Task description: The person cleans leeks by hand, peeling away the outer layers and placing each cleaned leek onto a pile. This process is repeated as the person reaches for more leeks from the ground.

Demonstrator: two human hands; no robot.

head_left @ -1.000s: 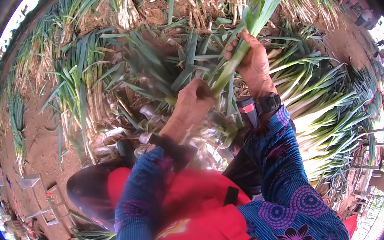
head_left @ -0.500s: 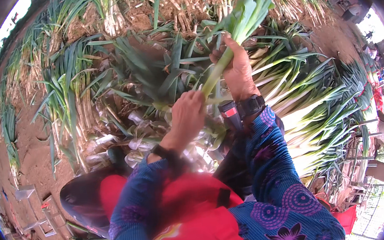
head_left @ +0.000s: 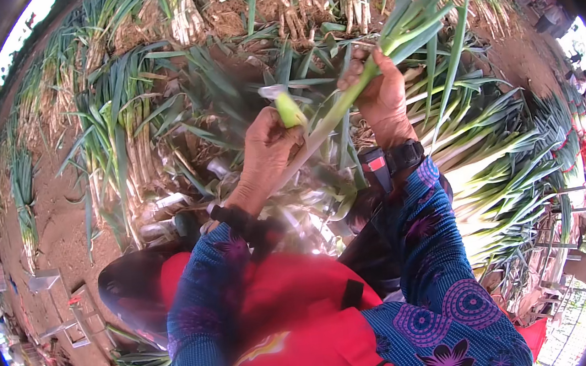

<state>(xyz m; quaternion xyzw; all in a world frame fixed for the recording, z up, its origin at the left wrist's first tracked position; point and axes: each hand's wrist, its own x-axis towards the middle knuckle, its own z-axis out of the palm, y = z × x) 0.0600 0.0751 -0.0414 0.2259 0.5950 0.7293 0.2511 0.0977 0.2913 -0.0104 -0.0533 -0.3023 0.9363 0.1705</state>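
Observation:
My right hand is wrapped round a leek, whose green leaves fan out up and to the right while its pale stalk slants down toward my left wrist. My left hand is closed in a pinch on a yellow-green outer leaf, bent over beside the stalk, its pale end pointing up. Whether that leaf still joins the stalk cannot be made out. Below my hands lies a heap of pale stripped leaves, partly blurred. To the right, many leeks with clean white stalks lie in a pile.
Bundles of leeks with soil on their roots stand in rows at the far side and on the left. Loose green leaves cover the ground ahead. Bare brown soil shows at left, with a wooden frame lower down.
My left hand has risen slightly with the yellow-green leaf, now peeled away from the stalk's side. My right hand has shifted right and a little down, still holding the leek.

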